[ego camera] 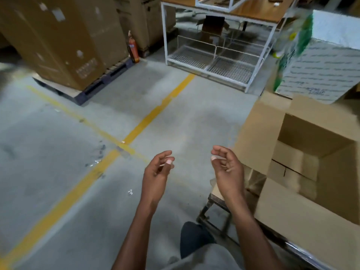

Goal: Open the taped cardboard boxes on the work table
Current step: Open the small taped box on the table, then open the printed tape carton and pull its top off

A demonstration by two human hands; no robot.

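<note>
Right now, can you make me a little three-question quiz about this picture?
1. True or false: the big cardboard box on the right has its flaps open.
2. What are the left hand and right hand holding? A) tape B) a knife C) nothing
3. Fill in: the red fire extinguisher stands on the ____, beside the stacked brown cartons.

Key: 1 true. 2 C; the fingers are loosely curled over the floor. 3 floor.
</note>
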